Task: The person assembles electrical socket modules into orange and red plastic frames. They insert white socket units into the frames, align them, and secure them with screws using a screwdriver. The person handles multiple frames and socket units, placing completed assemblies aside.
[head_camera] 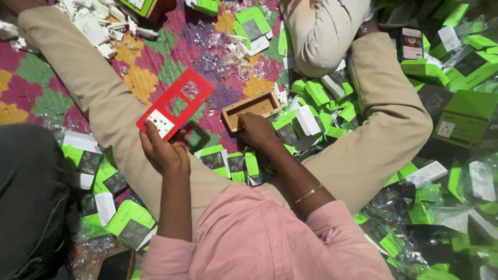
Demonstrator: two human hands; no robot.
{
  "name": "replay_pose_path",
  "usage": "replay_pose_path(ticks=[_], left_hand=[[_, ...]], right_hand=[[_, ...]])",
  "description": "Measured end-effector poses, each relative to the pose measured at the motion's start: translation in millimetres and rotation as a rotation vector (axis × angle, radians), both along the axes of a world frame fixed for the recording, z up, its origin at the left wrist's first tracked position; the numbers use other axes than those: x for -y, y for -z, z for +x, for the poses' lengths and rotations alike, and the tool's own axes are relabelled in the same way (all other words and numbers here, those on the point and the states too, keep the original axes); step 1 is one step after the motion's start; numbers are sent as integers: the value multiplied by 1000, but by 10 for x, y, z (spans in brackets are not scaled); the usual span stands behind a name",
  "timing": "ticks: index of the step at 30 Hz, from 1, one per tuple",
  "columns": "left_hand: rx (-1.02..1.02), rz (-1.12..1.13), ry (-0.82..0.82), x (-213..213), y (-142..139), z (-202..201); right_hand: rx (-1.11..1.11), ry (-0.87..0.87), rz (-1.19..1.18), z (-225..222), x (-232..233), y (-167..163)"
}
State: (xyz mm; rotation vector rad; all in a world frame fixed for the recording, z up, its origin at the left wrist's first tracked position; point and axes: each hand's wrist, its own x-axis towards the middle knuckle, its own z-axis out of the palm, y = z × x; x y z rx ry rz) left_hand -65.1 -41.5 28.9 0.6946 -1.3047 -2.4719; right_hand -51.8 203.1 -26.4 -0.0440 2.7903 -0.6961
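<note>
Fingers of the left hand [162,150] curl around the lower end of a red plate [175,104], thumb over its face beside a white socket [160,122] already seated in one cutout, so the plate tilts up off the patterned mat [31,88] with its two open windows facing the camera; held that way, the empty slots appear to be kept within reach and in view. The right hand [255,130] rests palm down, its fingers bent and pressed against the near edge of a shallow wooden box [252,107] lying on the mat just beside the plate; whether they pinch something small there cannot be told. A few loose screws [209,103] lie between plate and box. The left forearm rises straight from a pink sleeve [171,254], wrist cocked back to angle the plate; the right forearm, with a thin bangle [309,193], reaches forward and inward, elbow tucked near the body. The person sits with legs in beige trousers [93,88] spread wide, making a work space between the knees. Green packets [321,98] are heaped across the right side and under the hands, clear wrappers [210,62] are scattered on the mat, and loose white parts [93,26] pile at the upper left, seemingly sorted by kind around the sitter. A dark-clothed figure [28,192] edges in at lower left.
</note>
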Motion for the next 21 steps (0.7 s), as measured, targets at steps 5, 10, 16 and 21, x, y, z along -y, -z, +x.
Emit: replay_pose_path(ticks=[5,10,16,21], left_hand=[[2,21,-13,9,-16,-9],[-27,44,-20,13,30,-12],[8,41,-4,42,16,-45],[-38,68,0,39,97,-29]], right_hand=[[104,-11,-35,-12,21,-163],[181,-36,-53,-53,17,-223],[-97,306,-264,-337,-369,-181],[-180,386,181,-772,-974,-145]])
